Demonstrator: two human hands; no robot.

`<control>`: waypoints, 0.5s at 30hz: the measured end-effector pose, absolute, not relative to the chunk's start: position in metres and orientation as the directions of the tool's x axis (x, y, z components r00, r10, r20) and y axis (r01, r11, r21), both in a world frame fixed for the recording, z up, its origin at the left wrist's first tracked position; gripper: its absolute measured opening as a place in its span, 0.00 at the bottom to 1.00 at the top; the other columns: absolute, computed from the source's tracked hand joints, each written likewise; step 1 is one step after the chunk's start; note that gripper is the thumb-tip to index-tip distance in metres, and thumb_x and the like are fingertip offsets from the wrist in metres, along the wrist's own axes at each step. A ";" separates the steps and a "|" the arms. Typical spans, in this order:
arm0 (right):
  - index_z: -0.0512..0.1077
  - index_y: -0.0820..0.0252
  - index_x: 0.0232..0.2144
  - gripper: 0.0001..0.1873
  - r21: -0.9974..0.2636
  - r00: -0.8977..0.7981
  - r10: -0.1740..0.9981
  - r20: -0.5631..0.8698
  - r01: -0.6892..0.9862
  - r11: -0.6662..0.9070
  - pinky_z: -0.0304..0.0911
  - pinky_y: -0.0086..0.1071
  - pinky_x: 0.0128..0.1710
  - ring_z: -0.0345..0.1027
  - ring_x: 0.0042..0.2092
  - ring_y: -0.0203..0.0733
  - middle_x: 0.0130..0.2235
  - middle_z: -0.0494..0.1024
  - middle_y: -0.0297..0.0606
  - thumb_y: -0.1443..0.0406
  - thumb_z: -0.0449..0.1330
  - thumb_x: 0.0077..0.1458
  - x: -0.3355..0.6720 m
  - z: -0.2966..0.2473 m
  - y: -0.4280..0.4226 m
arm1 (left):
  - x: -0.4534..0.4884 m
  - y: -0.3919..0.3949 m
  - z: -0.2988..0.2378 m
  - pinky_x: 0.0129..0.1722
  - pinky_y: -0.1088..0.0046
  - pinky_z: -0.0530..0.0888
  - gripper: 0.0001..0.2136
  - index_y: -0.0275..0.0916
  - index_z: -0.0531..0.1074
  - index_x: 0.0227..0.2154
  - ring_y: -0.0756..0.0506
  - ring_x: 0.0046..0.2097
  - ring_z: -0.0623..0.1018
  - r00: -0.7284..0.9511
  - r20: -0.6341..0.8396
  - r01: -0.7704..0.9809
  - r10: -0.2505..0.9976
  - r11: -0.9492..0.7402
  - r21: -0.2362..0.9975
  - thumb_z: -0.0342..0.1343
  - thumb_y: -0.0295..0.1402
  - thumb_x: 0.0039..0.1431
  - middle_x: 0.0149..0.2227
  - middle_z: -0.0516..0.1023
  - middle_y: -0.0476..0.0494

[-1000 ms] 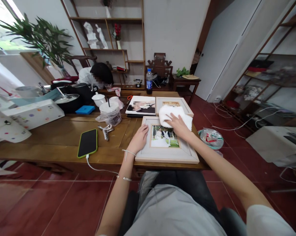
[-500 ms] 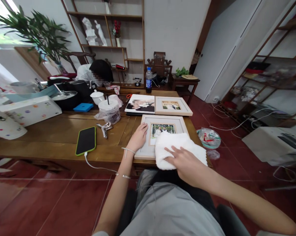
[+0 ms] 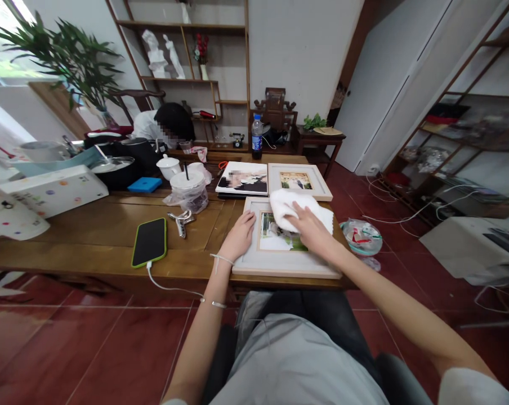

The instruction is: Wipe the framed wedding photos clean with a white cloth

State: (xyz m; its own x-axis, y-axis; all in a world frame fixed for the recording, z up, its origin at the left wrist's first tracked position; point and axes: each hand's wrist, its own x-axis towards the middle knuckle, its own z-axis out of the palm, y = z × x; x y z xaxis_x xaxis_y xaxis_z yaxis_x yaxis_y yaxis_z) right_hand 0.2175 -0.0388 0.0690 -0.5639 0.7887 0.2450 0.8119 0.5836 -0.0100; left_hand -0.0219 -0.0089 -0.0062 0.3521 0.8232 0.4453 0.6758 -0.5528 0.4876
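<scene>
A light wooden picture frame [image 3: 244, 264] with a photo inside lies flat at the table's front edge. My left hand [image 3: 240, 233] holds it by the left side, fingers together over the rim; my thumb is hard to make out. A folded white cloth [image 3: 286, 202] covers the frame's upper right part and hides some of the photo. My right hand [image 3: 311, 225] grips this cloth and presses it onto the frame, with some fingers tucked into its fold.
Behind lie a second framed photo [image 3: 322, 188] and a photo album [image 3: 242, 179]. To the left are a phone [image 3: 150, 242] on a charging cable, a shiny metal piece [image 3: 181, 222] and a lidded cup [image 3: 187, 188] in plastic. A bottle [image 3: 257, 138] stands at the back. Across the table a person [image 3: 174, 124] leans down.
My right hand has slid the cloth away from me, from the frame's lower right to its upper right. The lower part of the photo now shows. My left hand stays put.
</scene>
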 end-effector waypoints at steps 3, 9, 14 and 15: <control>0.65 0.60 0.55 0.40 0.086 -0.550 0.757 0.354 0.825 0.559 0.37 0.54 0.63 0.31 0.67 0.49 0.66 0.49 0.41 0.86 0.43 0.41 0.218 0.072 -0.004 | -0.022 -0.010 -0.005 0.63 0.57 0.58 0.19 0.30 0.66 0.54 0.40 0.63 0.59 0.354 0.442 0.678 0.824 -0.552 0.485 0.41 0.26 0.62 0.58 0.65 0.32; 0.69 0.59 0.51 0.35 0.144 -0.592 0.790 0.160 0.805 0.575 0.44 0.57 0.59 0.42 0.65 0.56 0.63 0.58 0.42 0.84 0.46 0.43 0.209 0.063 0.013 | -0.021 -0.011 -0.004 0.63 0.56 0.58 0.19 0.30 0.66 0.54 0.40 0.64 0.59 0.346 0.435 0.673 0.831 -0.543 0.502 0.41 0.26 0.62 0.58 0.65 0.31; 0.71 0.60 0.50 0.30 0.104 -0.646 0.763 0.032 0.761 0.640 0.53 0.52 0.55 0.51 0.62 0.58 0.61 0.62 0.45 0.81 0.49 0.45 0.206 0.067 -0.036 | -0.021 -0.011 -0.004 0.63 0.57 0.58 0.19 0.30 0.66 0.54 0.40 0.63 0.59 0.349 0.439 0.678 0.828 -0.547 0.491 0.41 0.26 0.62 0.58 0.65 0.31; 0.71 0.60 0.50 0.30 0.083 -0.662 0.749 0.006 0.747 0.660 0.54 0.51 0.55 0.52 0.61 0.57 0.61 0.62 0.45 0.80 0.49 0.45 0.206 0.070 -0.049 | -0.020 -0.011 -0.004 0.63 0.56 0.58 0.19 0.29 0.66 0.54 0.40 0.63 0.59 0.347 0.441 0.677 0.827 -0.547 0.492 0.41 0.26 0.62 0.58 0.65 0.31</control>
State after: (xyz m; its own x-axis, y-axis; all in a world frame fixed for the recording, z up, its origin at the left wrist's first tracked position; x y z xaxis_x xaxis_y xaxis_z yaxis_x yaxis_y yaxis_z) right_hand 0.2055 -0.0492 0.0703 -0.6622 0.7493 0.0055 0.7470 0.6597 0.0826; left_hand -0.0205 -0.0113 -0.0037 0.3475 0.8273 0.4413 0.6772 -0.5470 0.4922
